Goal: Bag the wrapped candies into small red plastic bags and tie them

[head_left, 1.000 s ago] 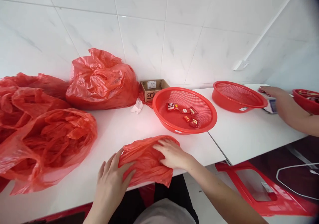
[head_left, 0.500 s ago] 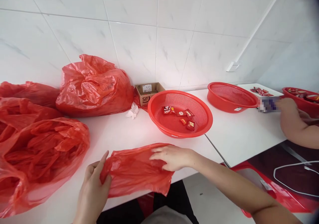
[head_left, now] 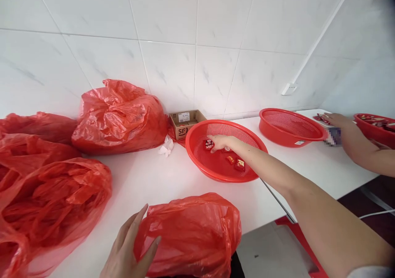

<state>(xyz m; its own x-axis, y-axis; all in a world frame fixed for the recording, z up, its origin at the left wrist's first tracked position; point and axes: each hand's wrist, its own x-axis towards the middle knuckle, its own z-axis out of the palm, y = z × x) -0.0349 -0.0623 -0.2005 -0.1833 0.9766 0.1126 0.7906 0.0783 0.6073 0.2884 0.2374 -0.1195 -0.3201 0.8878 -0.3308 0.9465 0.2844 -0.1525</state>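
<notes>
My right hand reaches into a red plastic basket, its fingertips apart at a small wrapped sweet printed "LOVE". A few more wrapped sweets lie on the basket floor, some partly covered by the hand. At the table's front edge, a thin red plastic bag lies spread with its mouth wide. My left hand rests against the bag's left edge, thumb and fingers spread apart.
Large red plastic bags stand at the left. A small cardboard box and crumpled tissue sit behind. Another red basket stands right of mine. A co-worker's arm crosses the far right by a basket of packets.
My right hand has left the red bag and moved up into the basket. The bag now bulges wider, farther right. At right, the co-worker's hand has moved back to the packets.
</notes>
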